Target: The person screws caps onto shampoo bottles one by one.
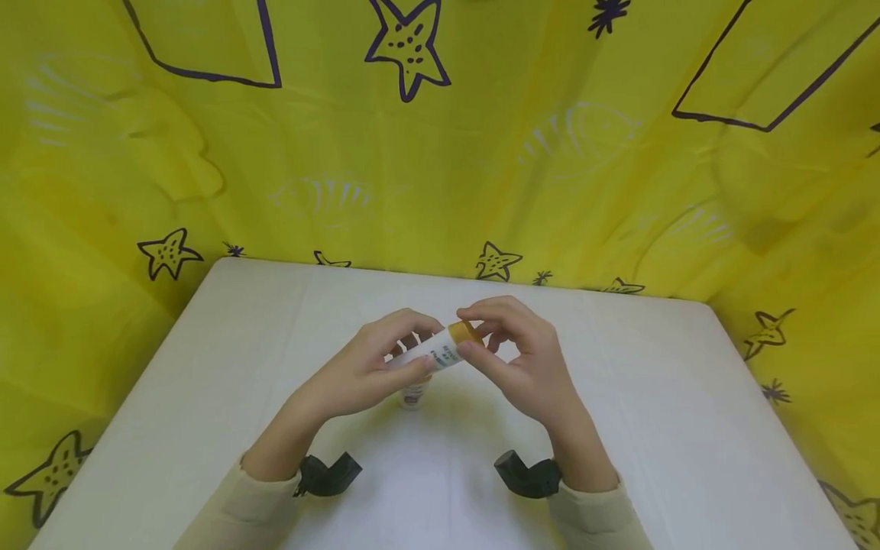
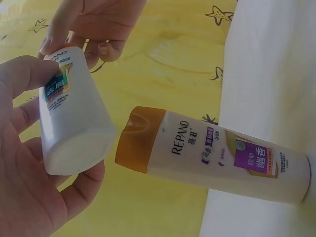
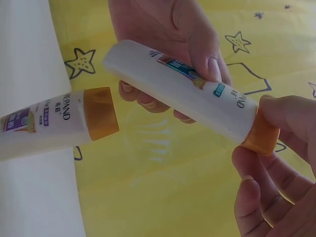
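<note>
My left hand (image 1: 364, 363) grips a white shampoo-type bottle (image 1: 440, 350) with a teal label, fingers and thumb round its body. The bottle is tilted above the table, its orange cap (image 3: 261, 132) pointing up and to the right. The right hand (image 1: 528, 357) pinches that cap between thumb and fingers. Just below the hands, a second white bottle (image 2: 222, 153) with an orange cap and a purple label stands upright on the table. In the head view its upper part is mostly hidden behind the left hand and held bottle.
A white-covered table (image 1: 172, 428) lies under both hands. Behind it and at its sides hangs a yellow cloth (image 1: 440, 168) printed with starfish and fish shapes. Each wrist carries a black camera mount (image 1: 529, 475) that juts inward over the table.
</note>
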